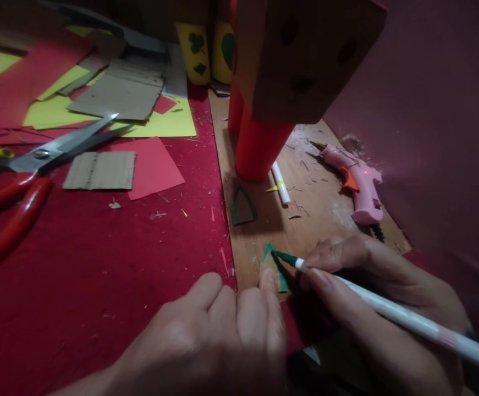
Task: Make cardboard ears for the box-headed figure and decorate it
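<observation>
Closest to us is the left hand (218,335). Its fingers are bent and close together. They grab nothing, but one fingertip (269,281) presses down on a small pointed piece of brown cardboard with green edges (275,268). That piece lies on the near end of a brown wooden board (325,217), just by the edge of the red cloth (99,275). The right hand (387,297) is closed around a white pen with a green tip (408,319), pinched low down near the tip. The tip touches the top of the little piece.

To do this colouring well, I think the pressing finger should push flat and firm so the piece cannot slide. The pen should go slowly along the rim with a light touch, so the green lands on the edge and not on the finger or the board. The finger sits very near the tip, so it may need to make room.

Now count. Two pointed cardboard pieces: the one under the finger and another green-edged cardboard piece (243,204) further up the board. One pen. One pink glue gun (358,184). One thin white stick (280,182) beside a fat red tube (259,148); a second red tube seems to stand behind it. Two yellow tubes with green leaves (193,52) at the back. One pair of big scissors with red handles (37,159) on the left.
</observation>
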### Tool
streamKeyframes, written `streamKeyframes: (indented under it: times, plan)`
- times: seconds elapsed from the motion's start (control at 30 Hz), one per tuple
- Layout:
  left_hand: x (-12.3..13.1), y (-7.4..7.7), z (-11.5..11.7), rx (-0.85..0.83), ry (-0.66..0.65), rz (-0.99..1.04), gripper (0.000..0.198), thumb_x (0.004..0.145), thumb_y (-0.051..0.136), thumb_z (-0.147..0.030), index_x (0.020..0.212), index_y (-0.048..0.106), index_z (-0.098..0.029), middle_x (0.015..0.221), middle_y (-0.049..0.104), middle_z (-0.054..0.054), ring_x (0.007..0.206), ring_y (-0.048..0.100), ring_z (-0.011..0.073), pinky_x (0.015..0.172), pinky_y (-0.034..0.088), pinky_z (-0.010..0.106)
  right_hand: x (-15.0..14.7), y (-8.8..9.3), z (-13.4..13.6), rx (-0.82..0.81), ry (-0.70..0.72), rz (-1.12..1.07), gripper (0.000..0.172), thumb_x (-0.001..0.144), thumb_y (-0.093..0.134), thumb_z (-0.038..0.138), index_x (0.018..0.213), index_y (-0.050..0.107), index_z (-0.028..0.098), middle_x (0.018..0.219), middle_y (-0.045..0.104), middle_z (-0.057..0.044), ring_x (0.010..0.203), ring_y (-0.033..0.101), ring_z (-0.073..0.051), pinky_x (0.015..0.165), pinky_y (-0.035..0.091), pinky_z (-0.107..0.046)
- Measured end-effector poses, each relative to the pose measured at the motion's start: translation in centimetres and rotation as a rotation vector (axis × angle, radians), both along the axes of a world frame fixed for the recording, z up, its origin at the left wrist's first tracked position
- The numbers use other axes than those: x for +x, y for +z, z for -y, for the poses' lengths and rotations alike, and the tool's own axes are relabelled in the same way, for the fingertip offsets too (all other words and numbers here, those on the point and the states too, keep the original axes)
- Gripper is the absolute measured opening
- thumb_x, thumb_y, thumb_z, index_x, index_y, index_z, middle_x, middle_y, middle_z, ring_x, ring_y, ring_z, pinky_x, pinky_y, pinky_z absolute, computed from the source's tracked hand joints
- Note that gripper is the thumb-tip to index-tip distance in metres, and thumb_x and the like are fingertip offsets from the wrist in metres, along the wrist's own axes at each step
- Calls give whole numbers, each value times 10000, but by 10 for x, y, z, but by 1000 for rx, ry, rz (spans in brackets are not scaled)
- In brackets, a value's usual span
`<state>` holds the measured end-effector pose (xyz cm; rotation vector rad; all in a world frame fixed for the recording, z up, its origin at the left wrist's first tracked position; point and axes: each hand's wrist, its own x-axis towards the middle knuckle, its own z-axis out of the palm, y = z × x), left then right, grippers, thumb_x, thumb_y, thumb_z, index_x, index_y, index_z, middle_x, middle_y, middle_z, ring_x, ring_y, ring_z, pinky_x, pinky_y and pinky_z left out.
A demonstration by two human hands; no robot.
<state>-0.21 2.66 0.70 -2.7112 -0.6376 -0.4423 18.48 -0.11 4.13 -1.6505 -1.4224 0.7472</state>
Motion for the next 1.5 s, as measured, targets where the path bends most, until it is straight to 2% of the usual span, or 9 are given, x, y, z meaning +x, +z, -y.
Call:
streamKeyframes:
  times: [0.1,0.23,0.4,0.5,0.7,0.9,1.07,1.3,1.5]
  plan:
    - [2,-6,0,32,5,91,346,914,378,-19,1121,651,28,563,552,-13,400,478,161,364,390,302,0,0,-2,16,44,-7,181,833,755,355,702,645,295,464,546,31,379,487,-156,374,384,-305]
    - [2,-10,2,14,10,92,341,893,382,0,1129,628,26,572,559,-10,410,477,164,366,382,303,0,-2,-3,31,53,9,167,841,732,312,704,638,294,465,549,38,378,494,-150,377,393,-298]
    - [1,-9,2,6,-1,88,329,880,382,3,1102,624,9,577,562,-5,410,474,169,355,362,302,1,-3,-3,46,66,31,164,849,729,288,704,654,283,477,566,46,388,507,-131,388,395,-277]
    - [1,-10,1,27,-5,86,356,894,348,8,1141,603,39,580,580,8,424,496,179,375,395,305,1,-2,-4,46,69,46,161,848,743,280,710,659,278,484,585,52,392,519,-123,391,403,-265]
    - [1,-8,2,17,11,92,348,862,371,21,1113,613,19,575,560,-2,416,471,175,373,372,309,0,-5,-3,75,66,48,123,855,714,253,753,659,294,563,672,44,432,581,-140,431,457,-282]
    - [1,-6,2,-2,11,72,321,853,405,10,1086,624,-3,582,563,-3,415,479,169,363,353,305,0,-3,-3,63,81,52,147,854,702,236,737,632,292,529,633,48,404,545,-135,396,422,-276]
    - [1,-9,0,-5,-13,79,355,873,362,20,1127,611,12,590,573,-5,411,465,160,353,345,292,2,1,-5,42,89,64,192,843,704,258,677,607,266,469,571,46,384,530,-142,385,417,-274]
    - [0,-7,-1,13,-14,100,334,864,363,20,1035,644,-35,557,539,-17,388,451,169,338,320,304,2,0,-5,51,96,76,190,857,705,276,687,620,270,469,569,47,373,512,-133,371,400,-271]
    - [2,-6,0,0,5,117,333,862,362,23,1041,640,-21,565,559,-8,402,469,174,370,373,311,1,-3,-5,40,94,86,165,872,702,315,723,636,291,504,626,13,421,595,-189,369,446,-311]
